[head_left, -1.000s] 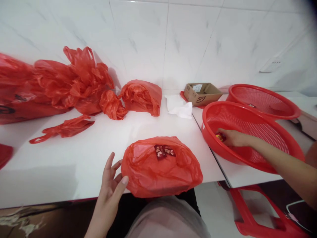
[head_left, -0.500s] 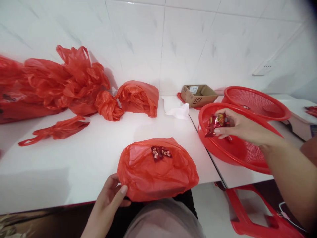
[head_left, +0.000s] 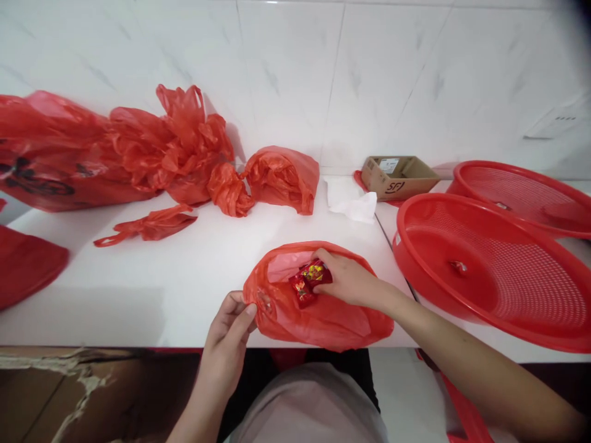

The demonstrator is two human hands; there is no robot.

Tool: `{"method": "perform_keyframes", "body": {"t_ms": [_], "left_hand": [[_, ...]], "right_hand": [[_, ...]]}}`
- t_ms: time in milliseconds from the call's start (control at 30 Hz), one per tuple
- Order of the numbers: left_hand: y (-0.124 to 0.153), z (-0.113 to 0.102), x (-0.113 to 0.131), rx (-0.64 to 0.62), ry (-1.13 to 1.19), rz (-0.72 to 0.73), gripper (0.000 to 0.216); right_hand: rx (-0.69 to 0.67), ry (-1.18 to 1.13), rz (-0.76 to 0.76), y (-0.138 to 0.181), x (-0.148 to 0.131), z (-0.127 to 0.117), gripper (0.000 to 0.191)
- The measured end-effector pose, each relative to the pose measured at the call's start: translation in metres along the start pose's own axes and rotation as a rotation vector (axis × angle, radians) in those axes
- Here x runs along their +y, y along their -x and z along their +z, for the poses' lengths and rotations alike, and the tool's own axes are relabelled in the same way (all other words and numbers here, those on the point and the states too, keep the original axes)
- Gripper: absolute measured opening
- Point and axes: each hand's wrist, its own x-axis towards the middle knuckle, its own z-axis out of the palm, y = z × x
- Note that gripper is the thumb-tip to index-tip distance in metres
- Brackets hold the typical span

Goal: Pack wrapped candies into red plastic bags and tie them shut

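Observation:
A red plastic bag point(head_left: 323, 326) lies with its mouth spread at the table's front edge. My left hand point(head_left: 233, 329) pinches the bag's left rim between thumb and fingers. Inside the bag's mouth, my right hand point(head_left: 346, 280) is closed on small red-and-gold wrapped candies point(head_left: 314, 274); part of them is hidden by the fingers. To the right stands a large red plastic basket point(head_left: 443, 246) with one small red wrapped piece point(head_left: 458, 267) in its bottom.
Several red plastic bags point(head_left: 180, 147) are heaped along the wall at the left. A small cardboard box point(head_left: 392, 184) and white paper point(head_left: 353, 206) sit at the back. A second red basket point(head_left: 521, 178) is behind the first. A red stool point(head_left: 466, 406) stands below.
My right hand has moved left from over the basket into the bag's mouth, still holding the candies. My left hand keeps its hold on the rim. The view has turned left.

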Motion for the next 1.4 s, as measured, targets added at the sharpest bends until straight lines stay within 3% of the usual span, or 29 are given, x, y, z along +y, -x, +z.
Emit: {"method": "perform_keyframes", "body": {"t_ms": [200,433,500,567,700,867,1067,1167,1233,1300,1400], "left_hand": [[-0.004,-0.001,-0.001,-0.042,-0.002,-0.023,0.019],[-0.006,-0.002,-0.006,-0.027,-0.021,-0.018,0.02],[-0.006,-0.002,-0.006,-0.019,-0.016,-0.021,0.02],[-0.005,-0.001,-0.006,-0.014,-0.016,-0.025,0.02],[-0.006,-0.003,-0.007,-0.031,-0.029,-0.012,0.018],[-0.008,-0.007,-0.009,-0.039,-0.048,-0.013,0.019],[0.0,0.005,0.001,-0.05,-0.018,-0.059,0.02],[0.0,0.007,0.004,-0.064,-0.001,-0.055,0.019],[-0.002,0.007,0.003,-0.06,0.008,-0.049,0.02],[-0.004,0.008,0.001,-0.049,0.012,-0.047,0.022],[-0.004,0.013,0.001,-0.036,-0.001,-0.038,0.023]], "right_hand": [[0.007,-0.134,0.058,0.005,0.018,-0.02,0.039],[0.036,-0.359,-0.023,0.015,0.035,-0.018,0.024],[0.123,-0.26,-0.018,0.021,0.035,-0.012,0.019],[0.188,-0.019,-0.034,0.026,0.038,-0.003,0.017],[0.128,0.379,-0.081,0.033,0.047,0.01,0.028],[0.085,0.36,-0.107,0.04,0.052,-0.002,0.034],[0.057,0.643,0.073,0.051,0.051,-0.022,0.074],[0.121,0.587,0.071,0.054,0.045,-0.035,0.082],[0.172,0.478,0.039,0.052,0.037,-0.04,0.069],[0.194,0.368,-0.014,0.046,0.027,-0.037,0.041],[0.119,0.282,-0.132,0.027,0.013,-0.013,0.023]]}}
